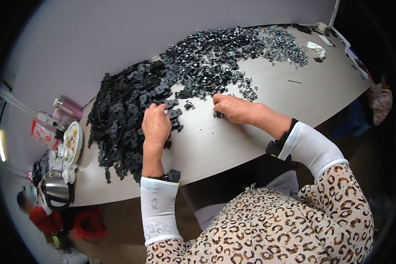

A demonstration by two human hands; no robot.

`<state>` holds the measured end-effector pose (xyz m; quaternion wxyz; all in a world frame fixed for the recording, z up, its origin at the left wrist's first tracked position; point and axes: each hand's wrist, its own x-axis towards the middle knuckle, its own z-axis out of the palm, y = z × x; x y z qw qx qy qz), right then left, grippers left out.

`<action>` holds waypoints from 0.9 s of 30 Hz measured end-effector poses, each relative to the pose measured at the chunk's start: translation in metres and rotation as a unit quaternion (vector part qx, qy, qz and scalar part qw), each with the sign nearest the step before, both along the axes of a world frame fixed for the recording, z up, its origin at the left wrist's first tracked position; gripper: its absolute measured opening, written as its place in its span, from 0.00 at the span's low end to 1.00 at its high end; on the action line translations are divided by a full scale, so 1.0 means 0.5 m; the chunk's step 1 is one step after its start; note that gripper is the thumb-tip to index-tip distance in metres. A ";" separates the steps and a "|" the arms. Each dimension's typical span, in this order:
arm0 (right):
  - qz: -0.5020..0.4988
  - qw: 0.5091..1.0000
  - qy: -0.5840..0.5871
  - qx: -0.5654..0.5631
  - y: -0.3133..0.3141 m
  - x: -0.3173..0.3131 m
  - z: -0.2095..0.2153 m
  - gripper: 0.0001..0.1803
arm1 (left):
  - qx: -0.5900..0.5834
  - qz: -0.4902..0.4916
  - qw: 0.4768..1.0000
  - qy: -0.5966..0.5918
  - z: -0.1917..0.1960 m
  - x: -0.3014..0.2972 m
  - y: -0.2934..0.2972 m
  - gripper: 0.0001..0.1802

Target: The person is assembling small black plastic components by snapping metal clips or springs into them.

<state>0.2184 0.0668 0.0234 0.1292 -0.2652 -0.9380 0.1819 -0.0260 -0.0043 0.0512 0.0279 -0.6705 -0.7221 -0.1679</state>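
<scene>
My left hand [155,125] rests at the edge of a big heap of flat black plastic parts [123,110], its fingers curled over one or two black pieces [174,113]. My right hand [233,108] lies palm down further right, fingertips pinching a small black and metal part [218,115] on the table. Just beyond both hands spreads a pile of small dark metal clips [207,57]. A few loose clips [249,93] lie near my right hand. Both forearms wear white sleeves and black wrist bands.
The long pale table [251,145] curves from left to right. Shinier silver clips [286,46] lie at the far right end, with white scraps [317,47]. At the left end stand a steel kettle [57,191], a white plate [72,143], cups and a pink bottle [68,108].
</scene>
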 end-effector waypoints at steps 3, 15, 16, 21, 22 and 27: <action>0.024 0.999 -0.002 0.021 0.004 0.002 -0.009 0.05 | -0.157 0.039 0.986 0.044 0.033 0.002 -0.018 0.24; -0.024 0.997 0.068 -0.038 -0.033 0.009 -0.031 0.03 | -0.087 -0.058 0.994 -0.032 0.008 -0.016 -0.014 0.27; -0.025 0.994 0.093 -0.046 -0.031 0.008 -0.036 0.04 | -0.109 -0.037 0.992 -0.045 0.013 -0.016 -0.010 0.25; -0.032 0.987 0.122 -0.101 -0.013 0.008 -0.050 0.08 | 0.022 -0.001 0.999 -0.036 -0.005 0.021 0.015 0.22; -0.030 0.985 0.133 -0.104 -0.010 0.011 -0.051 0.08 | 0.024 -0.003 0.999 -0.036 -0.010 0.016 0.027 0.22; -0.025 0.967 0.243 -0.078 -0.022 0.012 -0.070 0.06 | -0.065 0.050 0.997 0.009 -0.017 0.004 0.072 0.13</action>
